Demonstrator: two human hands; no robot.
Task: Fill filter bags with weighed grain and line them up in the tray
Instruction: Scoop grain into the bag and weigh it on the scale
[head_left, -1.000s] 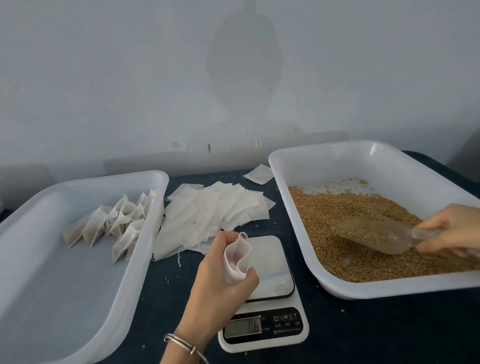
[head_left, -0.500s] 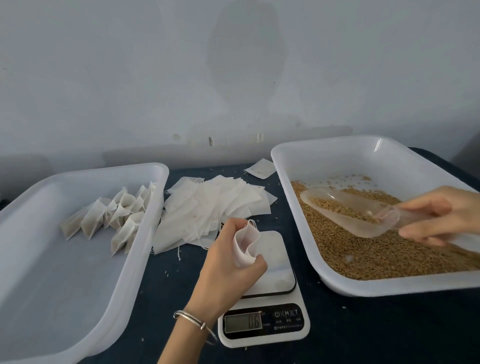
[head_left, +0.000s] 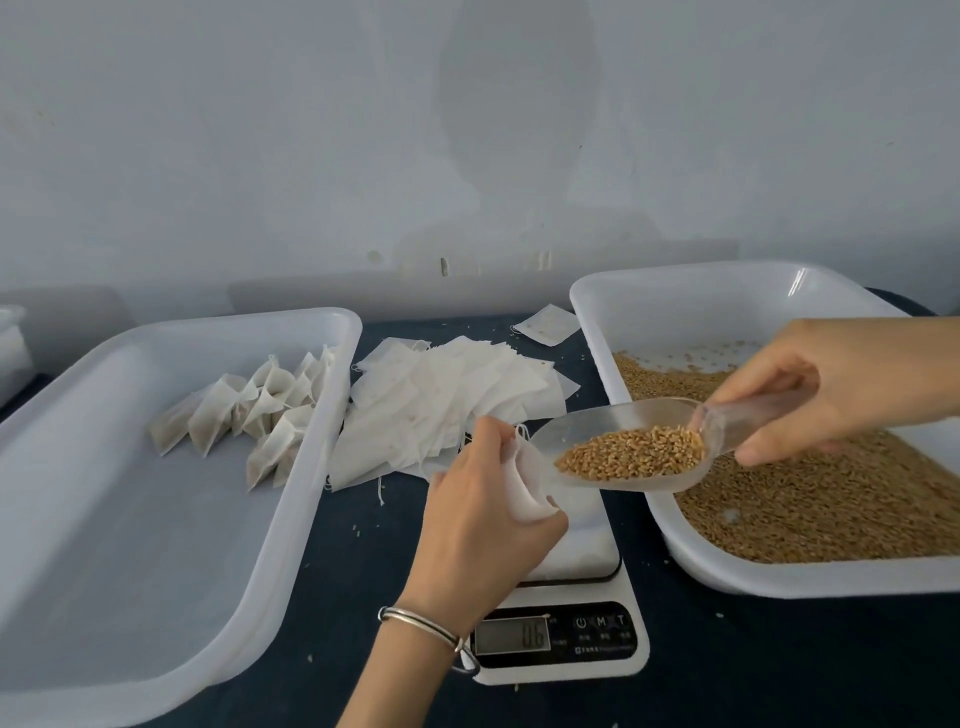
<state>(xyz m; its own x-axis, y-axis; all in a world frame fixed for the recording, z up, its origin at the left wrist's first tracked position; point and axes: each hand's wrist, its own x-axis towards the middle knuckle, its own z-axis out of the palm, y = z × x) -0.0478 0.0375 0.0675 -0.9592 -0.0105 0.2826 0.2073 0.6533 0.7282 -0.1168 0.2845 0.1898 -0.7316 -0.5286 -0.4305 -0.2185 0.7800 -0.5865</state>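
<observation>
My left hand (head_left: 485, 512) holds an empty white filter bag (head_left: 524, 486) upright over the white scale (head_left: 566, 623), its mouth held apart. My right hand (head_left: 836, 387) grips the handle of a clear plastic scoop (head_left: 618, 447) loaded with brown grain, and the scoop's tip touches the bag's mouth. The scale's display shows a small reading. Several filled bags (head_left: 254, 410) stand lined up at the back of the white tray (head_left: 156, 597) on the left. More grain lies in the white tray (head_left: 753, 577) on the right.
A loose pile of empty filter bags (head_left: 447, 410) lies on the dark table between the two trays, with one stray bag (head_left: 545, 325) behind it. A pale wall runs close behind the table. Scattered grains dot the table top.
My right hand lifted the loaded scoop out of the grain tray and carried it left to the bag's mouth. My left hand stayed over the scale with the bag.
</observation>
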